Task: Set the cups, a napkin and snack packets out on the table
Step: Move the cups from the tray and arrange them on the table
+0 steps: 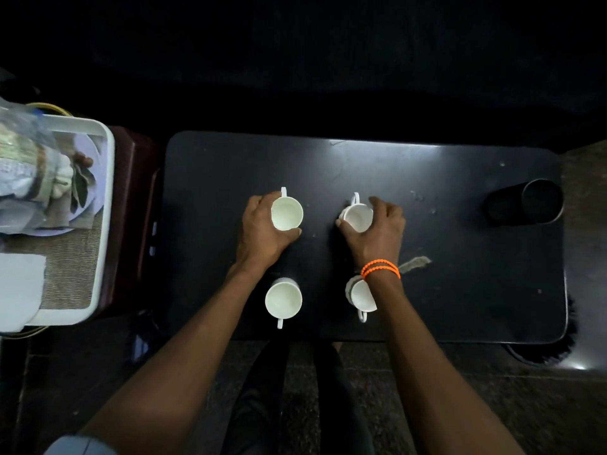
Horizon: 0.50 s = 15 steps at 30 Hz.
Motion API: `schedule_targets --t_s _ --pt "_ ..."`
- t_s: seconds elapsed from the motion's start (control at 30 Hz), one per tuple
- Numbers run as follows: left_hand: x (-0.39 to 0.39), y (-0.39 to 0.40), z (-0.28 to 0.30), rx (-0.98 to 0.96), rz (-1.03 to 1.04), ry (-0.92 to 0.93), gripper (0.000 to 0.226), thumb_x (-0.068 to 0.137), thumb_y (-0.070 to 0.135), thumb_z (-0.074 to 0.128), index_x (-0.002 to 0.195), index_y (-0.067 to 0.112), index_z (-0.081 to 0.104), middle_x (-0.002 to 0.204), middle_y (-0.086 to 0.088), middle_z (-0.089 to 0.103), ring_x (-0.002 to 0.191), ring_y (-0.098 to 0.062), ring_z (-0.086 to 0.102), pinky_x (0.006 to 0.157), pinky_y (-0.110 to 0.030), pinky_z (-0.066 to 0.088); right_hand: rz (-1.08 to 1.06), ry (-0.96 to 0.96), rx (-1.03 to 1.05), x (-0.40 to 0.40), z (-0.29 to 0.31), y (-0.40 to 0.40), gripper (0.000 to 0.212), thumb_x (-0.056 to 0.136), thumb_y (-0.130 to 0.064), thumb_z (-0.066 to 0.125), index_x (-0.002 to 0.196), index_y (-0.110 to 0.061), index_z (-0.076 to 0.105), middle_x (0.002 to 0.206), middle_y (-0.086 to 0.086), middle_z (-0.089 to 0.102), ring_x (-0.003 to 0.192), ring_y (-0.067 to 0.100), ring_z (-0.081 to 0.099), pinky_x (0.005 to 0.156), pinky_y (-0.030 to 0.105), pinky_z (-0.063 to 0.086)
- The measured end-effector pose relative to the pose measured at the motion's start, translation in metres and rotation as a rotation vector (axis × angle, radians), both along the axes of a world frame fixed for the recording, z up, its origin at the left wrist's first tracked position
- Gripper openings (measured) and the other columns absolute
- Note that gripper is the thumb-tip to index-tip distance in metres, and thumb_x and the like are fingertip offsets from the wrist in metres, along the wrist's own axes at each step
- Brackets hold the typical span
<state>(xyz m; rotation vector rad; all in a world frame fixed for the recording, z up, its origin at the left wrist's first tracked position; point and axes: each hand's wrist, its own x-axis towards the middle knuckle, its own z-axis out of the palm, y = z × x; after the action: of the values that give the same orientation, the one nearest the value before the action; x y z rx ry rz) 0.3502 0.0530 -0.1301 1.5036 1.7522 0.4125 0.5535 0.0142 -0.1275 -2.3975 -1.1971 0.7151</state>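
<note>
Four white cups stand in a two-by-two block on the middle of the dark desk (460,257). The far-left cup (287,213) sits inside the left hand (262,231), whose grip is wrapped around its wall from the left, thumb on the near side and fingers curled round the far side, its handle pointing away from the person. The far-right cup (357,217) is clamped the same way by the right hand (377,231), closing from the right, and it looks slightly tilted toward the left, so I judge it not quite settled on the desk. Its handle also points away.

Just behind each grip, toward the person, stand the near-left cup (283,299) and the near-right cup (360,295), handles pointing at the person. The near-right one is partly hidden under the right wrist with its orange band (381,269), so a straight pull back could brush it.

The cups appear placed. What remains lies well to the left of the left grip: a white tray (106,192) on a stand beside the desk, carrying clear-wrapped snack packets (26,159) and a white napkin (19,284) at its near end. The left hand is clearly the nearer one for that reach.

Open desk lies beyond both grips and widely to the right of the right grip, up to a black cylindrical holder (525,201) near the right edge. A pale smear (415,262) marks the surface just right of the right wrist.
</note>
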Motion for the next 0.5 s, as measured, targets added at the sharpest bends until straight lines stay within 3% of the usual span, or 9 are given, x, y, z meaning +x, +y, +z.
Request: schedule_targets --t_s 0.1,0.23,0.33,0.4,0.5 --pt "0.0 -0.001 -0.004 0.005 -0.007 0.013 0.079 0.063 0.023 0.095 0.136 0.023 0.064 0.129 -0.007 0.06 0.115 -0.024 0.06 0.093 -0.024 0.045 -0.003 0.072 0.018 0.003 -0.007 -0.002 0.065 0.074 -0.046 0.085 0.126 -0.014 0.063 0.124 0.012 0.059 0.114 0.034 0.058 0.092 0.035 0.045" --pt "-0.002 -0.005 -0.002 0.006 -0.01 0.008 0.087 0.066 0.029 0.095 0.143 0.024 0.056 0.136 -0.004 0.053 0.12 -0.022 0.059 0.098 -0.028 0.048 -0.042 0.071 0.017 0.001 -0.008 -0.006 0.074 0.074 -0.051 0.083 0.133 -0.015 0.058 0.13 0.012 0.057 0.119 0.035 0.056 0.097 0.043 0.051" --pt "-0.001 -0.025 0.005 0.019 0.057 0.03 0.095 0.072 0.046 0.089 0.152 0.022 0.043 0.144 -0.003 0.044 0.131 -0.021 0.052 0.107 -0.033 0.047 -0.12 0.023 0.041 0.002 0.0 -0.024 0.082 0.072 -0.054 0.085 0.137 -0.013 0.056 0.133 0.017 0.055 0.122 0.039 0.054 0.1 0.048 0.048" --pt "-0.002 -0.05 0.012 0.026 0.079 0.045 0.091 0.078 0.053 0.081 0.153 0.022 0.041 0.145 -0.003 0.042 0.134 -0.023 0.05 0.112 -0.036 0.045 -0.131 -0.034 0.074 0.004 0.006 -0.049 0.079 0.069 -0.052 0.087 0.131 -0.012 0.06 0.127 0.018 0.059 0.118 0.041 0.057 0.096 0.049 0.05" --pt "-0.004 -0.094 0.018 -0.014 -0.059 0.124 0.084 0.085 0.056 0.073 0.153 0.016 0.044 0.149 -0.01 0.042 0.138 -0.03 0.048 0.113 -0.043 0.047 -0.105 -0.062 0.023 0.0 0.008 -0.091 0.069 0.063 -0.047 0.092 0.12 -0.016 0.068 0.12 0.015 0.062 0.111 0.041 0.06 0.092 0.048 0.053"
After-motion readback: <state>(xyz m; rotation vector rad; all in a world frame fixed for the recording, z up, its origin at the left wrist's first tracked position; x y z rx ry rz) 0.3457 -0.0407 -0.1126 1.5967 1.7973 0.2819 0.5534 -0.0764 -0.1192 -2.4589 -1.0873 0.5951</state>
